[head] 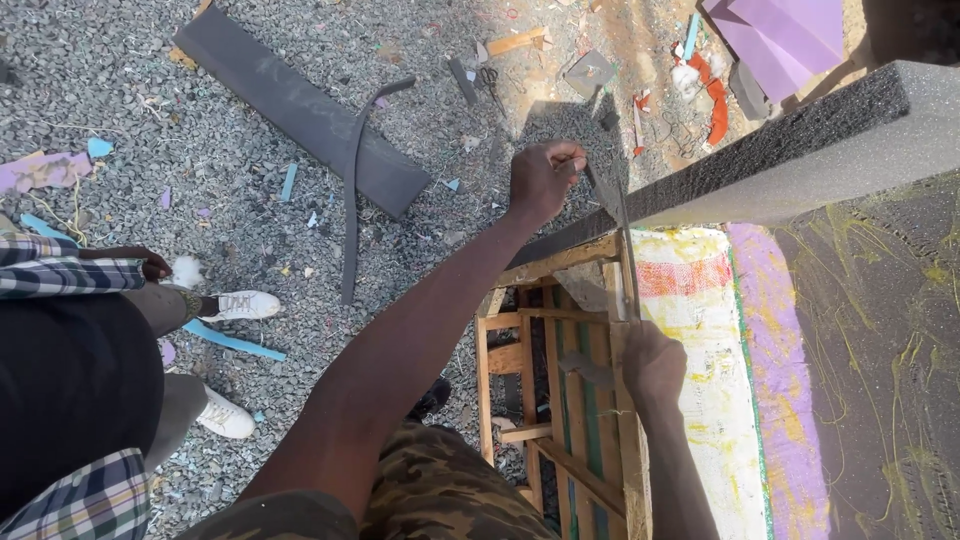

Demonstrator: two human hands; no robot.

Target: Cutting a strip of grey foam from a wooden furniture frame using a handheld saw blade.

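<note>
Left hand (pixel 545 180) closed on far end of thin metal blade (pixel 622 240); right hand (pixel 652 362) gripping near end. Blade against grey foam slab (pixel 800 150), above wooden frame (pixel 560 400). Purple sheet (pixel 785 35) on gravel, top right.

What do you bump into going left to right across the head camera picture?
White sneaker → dark foam plank on the gravel → left hand → right hand gripping the thin blade → purple strip.

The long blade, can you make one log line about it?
left hand: grips long blade far end | right hand: grips near end | grey foam slab: beside blade | wooden frame: beneath
</note>
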